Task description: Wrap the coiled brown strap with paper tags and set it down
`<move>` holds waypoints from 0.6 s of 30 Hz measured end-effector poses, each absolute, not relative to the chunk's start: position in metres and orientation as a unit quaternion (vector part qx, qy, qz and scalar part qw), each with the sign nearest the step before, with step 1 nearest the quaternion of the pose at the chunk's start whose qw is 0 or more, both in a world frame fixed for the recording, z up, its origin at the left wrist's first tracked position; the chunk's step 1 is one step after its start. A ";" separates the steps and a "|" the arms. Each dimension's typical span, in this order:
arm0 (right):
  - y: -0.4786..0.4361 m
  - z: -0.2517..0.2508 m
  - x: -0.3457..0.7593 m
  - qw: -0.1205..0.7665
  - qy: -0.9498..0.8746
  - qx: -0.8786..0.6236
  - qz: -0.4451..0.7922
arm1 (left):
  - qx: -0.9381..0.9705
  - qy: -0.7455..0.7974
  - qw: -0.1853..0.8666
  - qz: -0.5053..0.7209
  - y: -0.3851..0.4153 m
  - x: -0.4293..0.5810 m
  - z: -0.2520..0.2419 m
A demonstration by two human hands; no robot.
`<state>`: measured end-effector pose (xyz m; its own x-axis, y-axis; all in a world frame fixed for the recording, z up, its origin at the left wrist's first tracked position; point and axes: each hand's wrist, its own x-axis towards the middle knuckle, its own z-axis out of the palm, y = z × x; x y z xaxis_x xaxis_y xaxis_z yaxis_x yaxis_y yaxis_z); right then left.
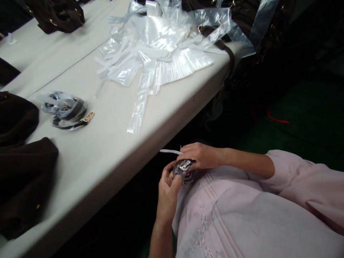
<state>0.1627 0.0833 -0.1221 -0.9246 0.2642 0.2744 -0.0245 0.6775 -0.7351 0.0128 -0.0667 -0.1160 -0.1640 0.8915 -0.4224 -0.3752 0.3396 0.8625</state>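
Observation:
A coiled dark strap with a gold-coloured buckle (185, 166), wrapped in clear plastic, is held close to the body below the table edge. My left hand (169, 184) grips it from below, thumb pressed on its near side. Over its top curls my right hand (197, 154), closed, its fingertips partly hidden. A thin white strip (170, 151) sticks out beside the right fingers; I cannot tell whether it belongs to the strap. On the table lies another plastic-wrapped coiled strap (68, 109) with a gold-coloured clasp.
The white-covered table (107, 143) runs diagonally beside me. Clear plastic strips (177, 68) are heaped on it, some hanging over the corner. Dark brown bags (24, 179) stand at the left, another brown bag (57, 16) farther back. A red strip (278, 119) lies on the green floor.

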 end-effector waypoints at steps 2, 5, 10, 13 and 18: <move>0.087 -0.115 0.165 0.158 -0.934 -0.019 0.319 | 0.264 0.567 0.615 0.480 -0.063 0.011 -0.108; 0.086 -0.115 0.167 0.133 -0.964 0.035 0.229 | 0.324 0.587 0.617 0.412 -0.058 0.013 -0.102; 0.081 -0.130 0.173 0.117 -0.979 0.055 0.157 | 0.387 0.612 0.581 0.373 -0.063 0.030 -0.106; 0.079 -0.133 0.176 0.107 -0.977 0.039 0.178 | 0.398 0.667 0.522 0.353 -0.068 0.046 -0.111; 0.082 -0.132 0.177 0.073 -0.960 0.007 0.272 | 0.411 0.723 0.449 0.327 -0.067 0.060 -0.119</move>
